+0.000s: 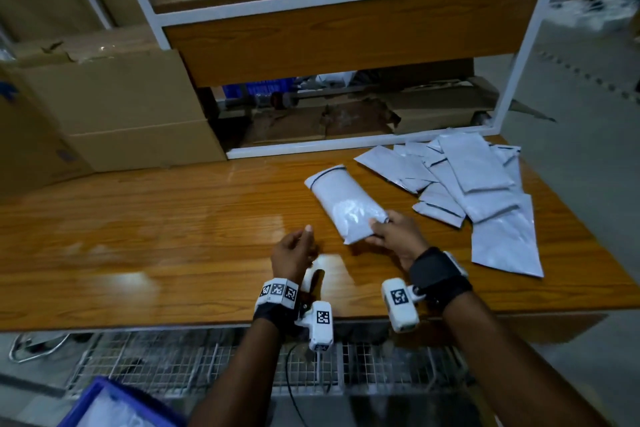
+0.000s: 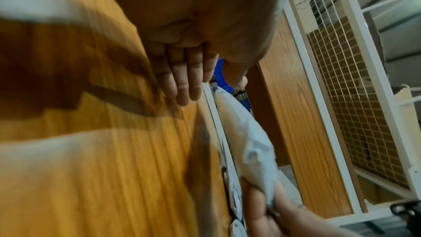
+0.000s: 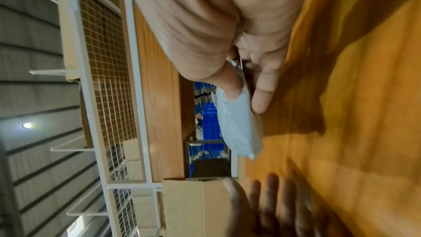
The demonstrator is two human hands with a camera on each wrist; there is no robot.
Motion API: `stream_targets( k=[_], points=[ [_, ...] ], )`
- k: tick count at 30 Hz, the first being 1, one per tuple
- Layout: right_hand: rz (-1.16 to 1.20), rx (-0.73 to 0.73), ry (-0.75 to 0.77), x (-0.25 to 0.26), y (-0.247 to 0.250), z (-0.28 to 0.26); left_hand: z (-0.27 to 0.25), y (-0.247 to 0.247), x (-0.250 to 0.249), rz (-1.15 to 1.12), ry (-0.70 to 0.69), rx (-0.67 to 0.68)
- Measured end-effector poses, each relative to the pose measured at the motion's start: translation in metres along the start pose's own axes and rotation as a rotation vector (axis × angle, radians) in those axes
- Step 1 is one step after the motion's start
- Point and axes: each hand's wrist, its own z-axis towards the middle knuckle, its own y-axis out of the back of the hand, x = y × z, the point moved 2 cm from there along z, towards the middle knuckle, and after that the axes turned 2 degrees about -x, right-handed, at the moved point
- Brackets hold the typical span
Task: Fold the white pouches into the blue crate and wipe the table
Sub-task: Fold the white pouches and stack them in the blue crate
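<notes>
Wooden tabletop (image 1: 156, 236) fills the head view, white-framed shelving (image 1: 346, 0) behind it, cardboard boxes (image 1: 114, 107) stacked at its far left. Loose pile of flat white pouches (image 1: 485, 184) spread over the far right of the tabletop. One pouch (image 1: 346, 204) lies apart from the pile, near centre, folded over, long axis running away from the person. Blue crate (image 1: 114, 406) sits low at bottom left, off the tabletop, something white inside. Right hand (image 1: 398, 236) pinches the near end of the folded pouch: thumb on top, fingers underneath. Left hand (image 1: 294, 250) is released, fingers straight and together, holding nothing, just left of the pouch and apart from it; whether it touches the tabletop I can't tell. Right wrist view confirms the grip: thumb (image 3: 230, 86) presses into the pouch (image 3: 239, 125) and a finger lies along its underside, far end of the pouch resting on the tabletop (image 3: 364, 114); the left hand (image 3: 268, 205) shows blurred at the bottom edge with fingers spread. Left wrist view shows the straight fingers (image 2: 184, 82) over the wood grain, and the right hand (image 2: 268, 210) gripping the pouch (image 2: 250, 141) edge-on. Only the wrist views show the wire mesh panel (image 2: 355, 105) on the shelving; only the head view shows the pile and the crate at the person's side.
</notes>
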Motion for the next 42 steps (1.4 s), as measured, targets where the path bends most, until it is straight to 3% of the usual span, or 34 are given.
stream_targets(
  k=[4,9,14,19,22,26,29,35,38,40,42],
  points=[
    [-0.072,0.107,-0.128,-0.030,-0.027,-0.011,0.001,-0.004,-0.009,0.025,0.138,0.136],
    [-0.294,0.164,-0.111,-0.034,-0.024,-0.020,0.012,0.002,-0.002,0.272,0.174,-0.023],
    [-0.511,-0.098,0.072,0.001,0.026,-0.009,0.019,0.003,0.006,0.194,0.276,-0.004],
    [-0.709,-0.493,0.335,0.055,0.100,0.038,0.024,0.007,0.006,0.243,0.297,0.016],
    [-0.872,-0.679,0.272,0.082,0.145,0.072,0.029,0.007,0.010,0.223,0.318,-0.009],
    [-1.097,-0.545,-0.054,0.083,0.184,0.109,0.025,0.007,0.007,0.198,0.314,-0.010],
    [-1.226,-0.431,-0.130,0.071,0.187,0.120,0.022,0.008,0.004,0.171,0.311,0.004],
    [-1.138,-0.451,-0.011,0.062,0.151,0.106,0.022,0.008,0.005,0.161,0.327,-0.041],
    [-1.227,-0.511,0.218,0.063,0.120,0.088,0.024,0.015,0.008,0.181,0.323,-0.041],
    [-1.303,-0.454,0.387,0.058,0.088,0.078,0.022,0.022,0.003,0.201,0.331,-0.052],
    [-1.336,-0.353,0.441,0.049,0.050,0.066,0.019,0.034,-0.002,0.219,0.324,-0.075]
  ],
)
